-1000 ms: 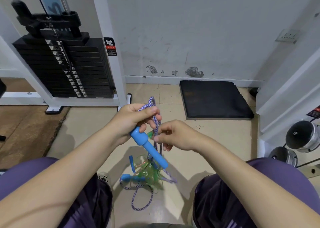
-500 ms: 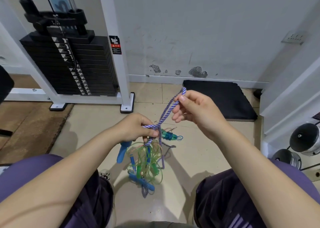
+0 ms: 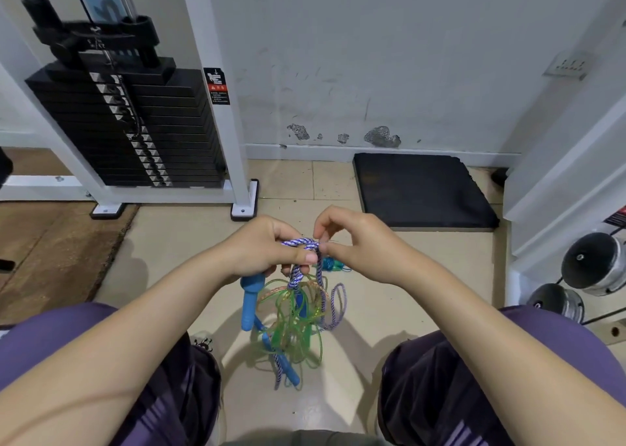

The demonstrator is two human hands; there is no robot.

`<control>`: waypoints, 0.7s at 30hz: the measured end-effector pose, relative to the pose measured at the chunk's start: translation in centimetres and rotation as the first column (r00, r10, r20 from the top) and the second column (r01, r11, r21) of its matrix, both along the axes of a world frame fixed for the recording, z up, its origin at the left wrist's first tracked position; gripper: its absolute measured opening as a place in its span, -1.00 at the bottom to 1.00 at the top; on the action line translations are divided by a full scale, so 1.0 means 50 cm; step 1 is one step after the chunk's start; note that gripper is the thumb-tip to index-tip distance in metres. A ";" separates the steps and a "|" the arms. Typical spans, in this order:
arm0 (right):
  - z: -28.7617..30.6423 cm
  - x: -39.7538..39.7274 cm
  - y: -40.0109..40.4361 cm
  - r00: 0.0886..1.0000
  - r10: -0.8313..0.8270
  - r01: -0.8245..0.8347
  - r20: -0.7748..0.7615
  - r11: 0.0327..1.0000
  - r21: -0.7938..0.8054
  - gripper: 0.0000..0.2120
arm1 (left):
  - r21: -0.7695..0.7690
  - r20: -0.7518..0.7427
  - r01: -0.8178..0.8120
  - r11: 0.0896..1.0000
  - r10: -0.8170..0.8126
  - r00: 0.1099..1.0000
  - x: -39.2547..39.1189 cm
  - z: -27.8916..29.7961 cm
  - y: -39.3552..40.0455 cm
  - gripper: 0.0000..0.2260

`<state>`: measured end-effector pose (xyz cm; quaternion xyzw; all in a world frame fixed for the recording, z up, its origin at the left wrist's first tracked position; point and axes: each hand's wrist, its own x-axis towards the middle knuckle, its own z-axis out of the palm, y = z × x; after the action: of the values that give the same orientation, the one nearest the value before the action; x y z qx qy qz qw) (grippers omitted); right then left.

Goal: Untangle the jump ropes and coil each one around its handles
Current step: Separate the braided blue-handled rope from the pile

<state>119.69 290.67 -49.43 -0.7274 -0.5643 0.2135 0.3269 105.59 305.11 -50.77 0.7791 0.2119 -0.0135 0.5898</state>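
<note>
beige tiled floor (image 3: 203, 242) below; left hand (image 3: 261, 249) grips a blue plastic handle (image 3: 250, 301) and purple-white braided rope (image 3: 299, 242), right hand (image 3: 355, 242) pinching that rope above the hanging green plastic rope tangle (image 3: 291, 320).

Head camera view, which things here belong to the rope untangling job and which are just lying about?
Job: purple-white rope, green rope, blue handle, teal handle, left hand, right hand.
Lying about: weight stack, black mat, dumbbells.

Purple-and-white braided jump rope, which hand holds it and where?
Both: the left hand grips the purple-and-white braided jump rope near its blue handle; the right hand pinches the loop.
</note>
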 end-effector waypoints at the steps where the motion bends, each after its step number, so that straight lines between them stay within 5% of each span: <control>1: -0.002 0.000 0.001 1.000 0.005 -0.005 -0.029 1.000 -0.014 -0.86 | -0.007 0.001 -0.004 1.000 0.004 1.000 -0.001 -0.001 0.001 -0.90; 7: -0.001 -0.007 0.006 0.998 0.010 -0.018 -0.055 0.990 -0.141 -0.95 | -0.018 0.012 -0.038 0.999 0.038 0.999 -0.005 -0.004 0.007 -0.89; 17: 0.033 -0.001 0.006 0.800 -0.178 0.247 -0.573 0.968 0.045 -0.79 | 0.061 -0.013 -0.102 0.993 0.103 0.995 0.002 -0.022 0.017 -0.80; 21: 0.036 0.011 -0.002 0.787 -0.189 0.281 -0.588 0.957 0.067 -0.78 | 0.093 -0.051 -0.073 0.993 0.078 0.996 -0.003 -0.008 0.027 -0.83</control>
<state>120.22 290.59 -47.62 -0.6665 -0.3584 0.3373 0.5600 105.46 306.46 -51.18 0.7959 0.2576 -0.0025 0.5479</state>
